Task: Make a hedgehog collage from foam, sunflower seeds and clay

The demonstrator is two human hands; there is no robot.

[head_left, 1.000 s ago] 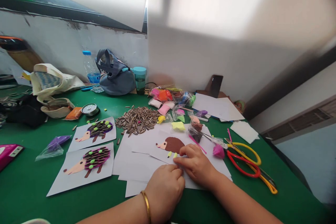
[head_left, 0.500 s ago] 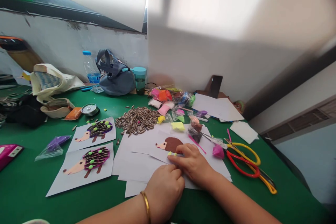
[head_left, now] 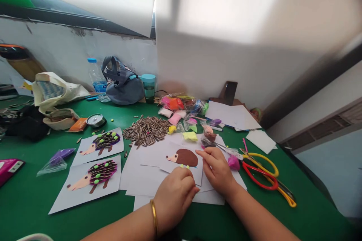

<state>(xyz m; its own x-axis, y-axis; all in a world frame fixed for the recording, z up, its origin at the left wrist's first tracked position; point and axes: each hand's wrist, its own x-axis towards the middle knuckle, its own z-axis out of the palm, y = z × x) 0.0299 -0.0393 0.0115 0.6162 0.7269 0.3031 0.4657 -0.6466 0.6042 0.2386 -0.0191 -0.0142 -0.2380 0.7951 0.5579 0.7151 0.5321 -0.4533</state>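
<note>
At lower centre the left hand (head_left: pixel 175 196) is resting curled; the right hand (head_left: pixel 217 168) is pointing its index finger (head_left: pixel 202 154) beside the smooth, domed brown hedgehog (head_left: pixel 186 157) lying on white paper (head_left: pixel 171 164) mid-frame. Whether either is gripping anything, I cannot tell. Beyond, striped seeds (head_left: pixel 145 131) are forming a mound.

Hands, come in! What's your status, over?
Left hand curled, low over the card. Right hand by the brown hedgehog's rear. Left hand partly hides its green feet.
</note>
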